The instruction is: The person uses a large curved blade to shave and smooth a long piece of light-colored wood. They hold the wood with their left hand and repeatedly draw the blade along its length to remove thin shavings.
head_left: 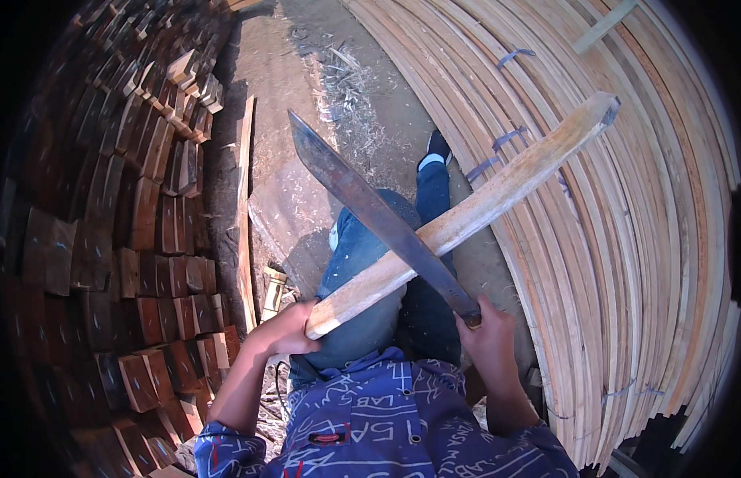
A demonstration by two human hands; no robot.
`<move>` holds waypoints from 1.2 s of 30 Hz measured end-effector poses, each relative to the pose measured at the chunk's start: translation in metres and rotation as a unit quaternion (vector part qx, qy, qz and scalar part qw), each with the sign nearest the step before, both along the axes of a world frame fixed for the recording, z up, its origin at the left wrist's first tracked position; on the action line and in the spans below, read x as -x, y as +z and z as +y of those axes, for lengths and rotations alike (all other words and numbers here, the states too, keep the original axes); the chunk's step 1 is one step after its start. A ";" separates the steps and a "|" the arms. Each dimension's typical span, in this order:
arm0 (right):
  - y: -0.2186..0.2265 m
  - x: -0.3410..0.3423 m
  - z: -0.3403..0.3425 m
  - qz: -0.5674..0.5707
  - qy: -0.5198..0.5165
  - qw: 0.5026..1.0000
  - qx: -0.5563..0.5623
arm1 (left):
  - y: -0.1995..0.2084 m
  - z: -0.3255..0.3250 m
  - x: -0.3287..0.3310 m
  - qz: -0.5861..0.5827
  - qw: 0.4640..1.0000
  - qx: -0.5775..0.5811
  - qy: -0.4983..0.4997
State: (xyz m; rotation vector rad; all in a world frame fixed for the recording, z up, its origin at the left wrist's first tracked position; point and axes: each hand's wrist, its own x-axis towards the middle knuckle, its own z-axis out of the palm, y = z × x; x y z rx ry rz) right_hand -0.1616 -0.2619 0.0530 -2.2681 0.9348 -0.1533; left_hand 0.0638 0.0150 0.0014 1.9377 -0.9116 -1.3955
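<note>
Left hand point(286, 329): grasps near-left end of wooden bar point(466, 219), apparently steadying it | Right hand point(488, 331): clenched around machete point(382, 219), seemingly for control | Wooden bar: slants far-right above legs point(362, 334), machete crossing over

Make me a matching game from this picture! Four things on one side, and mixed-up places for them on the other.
1. left hand
2. right hand
3. long knife
4. long boards

A. crossing in front of the pale wooden bar
B. stacked along the right
C. gripping the bar's near end
D. around the knife's handle

Pairs: 1-C, 2-D, 3-A, 4-B.
</note>
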 end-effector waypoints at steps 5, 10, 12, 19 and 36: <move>0.022 -0.017 -0.003 -0.006 -0.004 0.997 -0.071 | -0.005 0.007 0.005 0.015 0.998 0.038 0.040; 0.023 -0.012 -0.029 -0.032 -0.098 0.994 -0.039 | 0.011 0.001 0.006 0.023 0.999 -0.019 0.043; 0.015 -0.009 -0.033 -0.077 -0.133 0.987 -0.042 | 0.014 -0.002 0.004 0.033 0.998 -0.028 0.045; -0.016 0.013 0.011 -0.030 0.024 0.999 -0.011 | -0.005 0.002 0.001 0.006 0.999 0.033 0.017; -0.010 0.012 0.004 0.006 0.096 0.995 -0.038 | -0.016 0.009 -0.003 0.066 0.998 -0.015 0.013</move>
